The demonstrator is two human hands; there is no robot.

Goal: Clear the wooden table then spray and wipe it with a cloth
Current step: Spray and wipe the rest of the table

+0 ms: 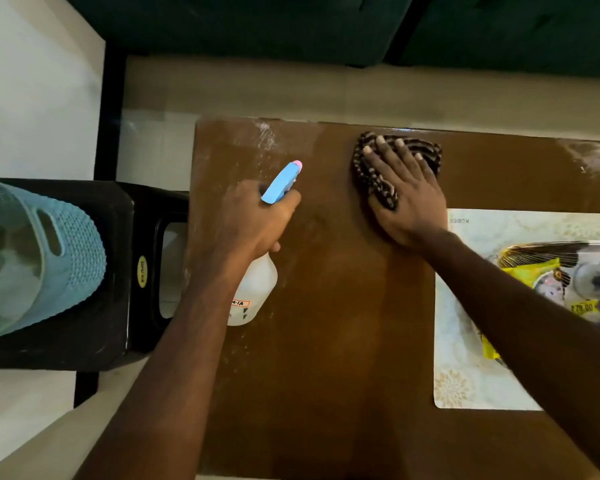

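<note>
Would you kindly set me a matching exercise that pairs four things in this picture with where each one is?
Things:
1. spray bottle
2. striped cloth
3. blue basket
4. placemat

Places:
A. on the black stool
B. under the right hand
C. right side of the table
D. in the left hand

Pairs: 1-D, 2-B, 3-A, 4-C
</note>
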